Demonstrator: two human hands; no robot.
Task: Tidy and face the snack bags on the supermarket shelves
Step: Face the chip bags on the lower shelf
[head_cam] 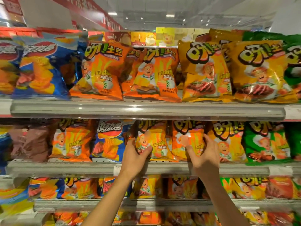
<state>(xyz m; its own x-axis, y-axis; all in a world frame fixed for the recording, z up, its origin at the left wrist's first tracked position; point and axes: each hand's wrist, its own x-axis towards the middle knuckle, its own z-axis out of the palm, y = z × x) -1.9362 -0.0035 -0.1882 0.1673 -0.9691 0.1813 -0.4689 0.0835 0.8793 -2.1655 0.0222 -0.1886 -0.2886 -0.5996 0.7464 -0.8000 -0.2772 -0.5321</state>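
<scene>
Hands reach to the middle shelf (65, 168) of a snack aisle. Left hand (135, 154) curls its thumb and fingers around one orange snack bag (154, 141); right hand (204, 154) pinches the neighbouring orange bag (187, 139) between thumb and fingers. A blue bag (110, 141) stands just left of the left fingers. Judged risk: tugging both puffy bags together could topple either off the shelf edge, or crush the chips.

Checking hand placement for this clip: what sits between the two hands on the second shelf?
In the head view, two orange bags stand side by side between the left hand and right hand, each hand gripping one.
</scene>
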